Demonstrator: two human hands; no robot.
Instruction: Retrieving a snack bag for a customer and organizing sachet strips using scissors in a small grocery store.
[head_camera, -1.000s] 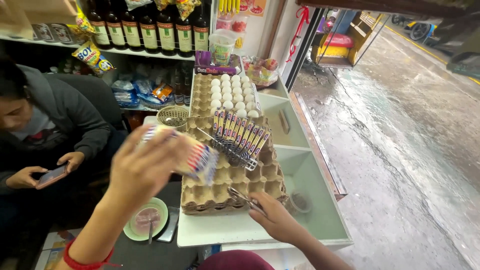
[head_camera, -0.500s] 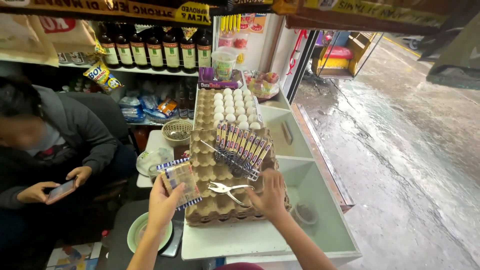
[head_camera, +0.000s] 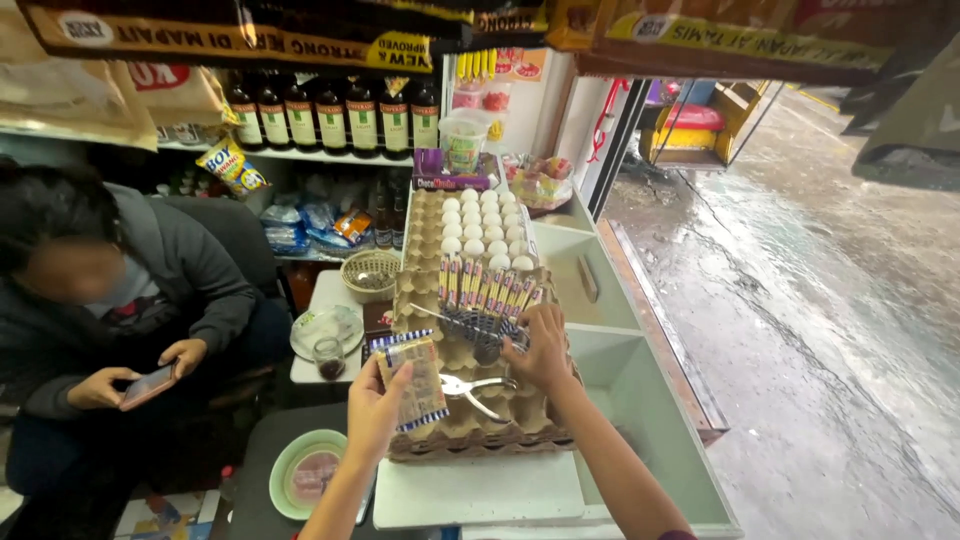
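The left hand (head_camera: 375, 415) has come down from the raised, blurred pose of a second ago and is now holding a small strip of sachets (head_camera: 415, 375) low over the near end of the stacked cardboard egg trays (head_camera: 440, 440). Its fingers (head_camera: 392, 385) are closing around the lower left edge of the strip, thumb in front, so the strip is standing nearly upright and facing the camera.

The right hand (head_camera: 540, 350) has shifted forward along the trays, away from the spot near the metal pliers (head_camera: 470, 385) where it was resting half a second ago. It is now lying over the near end of the row of striped sachet strips (head_camera: 490, 295), fingers curled down onto them. Whether it is pinching a strip or only pressing on the row cannot be told, as the hand itself is hiding the contact. The pliers are lying free on the tray between the two hands, touched by neither.

Judging by this, the work is moving from the strip in the left hand to the row under the right.

White eggs (head_camera: 480, 225) are filling the far tray. To the left a seated person is holding a phone (head_camera: 148, 385), and a green plate (head_camera: 305, 470) is sitting on the dark table below.
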